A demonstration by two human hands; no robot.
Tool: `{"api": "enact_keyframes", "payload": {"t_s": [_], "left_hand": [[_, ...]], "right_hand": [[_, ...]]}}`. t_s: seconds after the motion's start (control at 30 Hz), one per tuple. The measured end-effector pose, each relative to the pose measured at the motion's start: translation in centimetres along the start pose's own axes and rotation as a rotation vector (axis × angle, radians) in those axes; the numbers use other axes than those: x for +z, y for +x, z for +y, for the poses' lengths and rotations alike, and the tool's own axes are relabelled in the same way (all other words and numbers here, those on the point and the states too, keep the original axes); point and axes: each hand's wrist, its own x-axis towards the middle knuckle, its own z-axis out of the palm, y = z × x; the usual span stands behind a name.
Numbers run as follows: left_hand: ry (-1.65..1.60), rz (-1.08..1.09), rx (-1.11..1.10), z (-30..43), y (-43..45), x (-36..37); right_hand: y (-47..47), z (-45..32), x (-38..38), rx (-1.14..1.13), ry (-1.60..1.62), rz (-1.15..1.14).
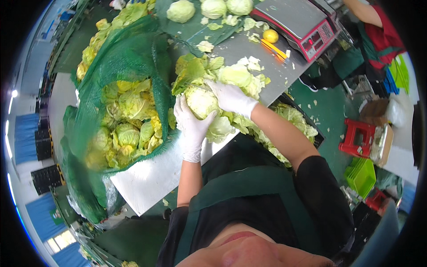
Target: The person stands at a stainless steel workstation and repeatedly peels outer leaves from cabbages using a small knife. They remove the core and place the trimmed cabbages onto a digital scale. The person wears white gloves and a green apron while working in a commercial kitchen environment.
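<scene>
A pale cabbage rests on the metal table before me, among loose leaves. My left hand, in a white glove, grips its near left side with the thumb spread along the lower edge. My right hand, also gloved, is closed at the cabbage's upper right. From its fingers a thin knife blade reaches left across the top of the cabbage; the handle is hidden in the hand. Trimmed outer leaves lie just beyond the cabbage, and more pale leaves are heaped to the right.
Left, a green mesh sack gapes around yellowing cabbages. Several cabbages sit at the back beside a red scale. An orange-yellow cutter lies near a yellow round object. Below the table edge, a black crate holds leaves. Another person stands right.
</scene>
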Motion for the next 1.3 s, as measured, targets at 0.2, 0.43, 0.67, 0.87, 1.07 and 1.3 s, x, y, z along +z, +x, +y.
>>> {"api": "enact_keyframes", "payload": {"t_s": [0.2, 0.43, 0.67, 0.87, 1.07, 1.3], "left_hand": [[-0.127, 0.006, 0.026, 1.5, -0.1, 0.9], [-0.118, 0.106, -0.159, -2.4, -4.9, -2.1], [-0.307, 0.102, -0.287, -2.4, -4.8, -0.2], [-0.291, 0.041, -0.166, -1.8, -0.8, -0.7], [-0.408, 0.032, -0.141, -3.1, 0.1, -0.7], [-0.353, 0.018, -0.138, -3.0, 1.0, -0.2]], "right_hand": [[3.4, 7.4, -1.1, 0.244, 0.214, -0.021], [1.1, 4.5, 0.3, 0.100, -0.036, 0.270], [-3.4, -3.5, 0.5, -0.226, -0.079, 0.315], [-2.4, -2.2, 1.4, -0.084, -0.065, 0.178], [-3.2, -0.7, 1.1, -0.168, -0.153, 0.201], [-1.2, -2.6, -1.1, -0.193, -0.391, 0.104]]}}
